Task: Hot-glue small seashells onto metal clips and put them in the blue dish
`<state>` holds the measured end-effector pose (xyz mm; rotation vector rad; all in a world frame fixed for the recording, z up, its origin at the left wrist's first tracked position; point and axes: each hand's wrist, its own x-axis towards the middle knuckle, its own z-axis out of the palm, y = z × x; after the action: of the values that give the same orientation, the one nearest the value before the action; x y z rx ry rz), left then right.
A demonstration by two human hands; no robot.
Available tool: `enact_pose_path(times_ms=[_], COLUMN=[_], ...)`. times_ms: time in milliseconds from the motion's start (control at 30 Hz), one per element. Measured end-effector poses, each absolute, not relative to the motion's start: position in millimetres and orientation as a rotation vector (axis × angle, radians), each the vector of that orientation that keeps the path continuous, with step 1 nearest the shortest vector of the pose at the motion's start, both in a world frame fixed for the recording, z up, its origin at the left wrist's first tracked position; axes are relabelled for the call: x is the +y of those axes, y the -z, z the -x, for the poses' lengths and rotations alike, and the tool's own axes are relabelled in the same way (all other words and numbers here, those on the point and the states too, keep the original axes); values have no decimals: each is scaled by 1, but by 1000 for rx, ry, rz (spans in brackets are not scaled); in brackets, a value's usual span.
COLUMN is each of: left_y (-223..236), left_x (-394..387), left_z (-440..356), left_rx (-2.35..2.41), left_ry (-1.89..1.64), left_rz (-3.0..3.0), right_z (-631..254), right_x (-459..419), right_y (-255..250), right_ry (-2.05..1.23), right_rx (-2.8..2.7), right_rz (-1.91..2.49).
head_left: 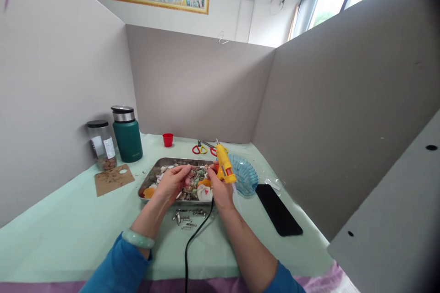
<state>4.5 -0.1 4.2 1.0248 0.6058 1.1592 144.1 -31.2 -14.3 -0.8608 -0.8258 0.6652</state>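
Observation:
My right hand (220, 187) grips a yellow hot glue gun (224, 165), nozzle pointing up and away, its black cord (192, 242) trailing toward me. My left hand (173, 181) is closed in a pinch on a small piece I cannot make out, held right next to the right hand's fingertips. Both hands hover over the near edge of a metal tray (151, 178) filled with mixed shells and small colourful bits. Several small metal clips (185, 217) lie on the green table cover just below the tray.
A blue shell-shaped dish (245, 176) sits right of the tray, a black phone (278, 210) beside it. Behind are red-handled scissors (200, 148) and a red cup (167, 139). At left stand a green flask (127, 133), a clear jar (102, 145) and brown card (113, 179). Grey partitions enclose the table.

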Motion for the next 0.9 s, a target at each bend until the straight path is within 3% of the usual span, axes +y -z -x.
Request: enact_pose_path(times_ms=[900], left_y=[-6], left_x=[-3], left_z=[-6], left_rx=[613], left_ry=[-1178], left_rz=[-959], right_z=[-143], right_x=[-36], right_y=[15], right_ry=[-565], right_rx=[-930], right_rz=[932])
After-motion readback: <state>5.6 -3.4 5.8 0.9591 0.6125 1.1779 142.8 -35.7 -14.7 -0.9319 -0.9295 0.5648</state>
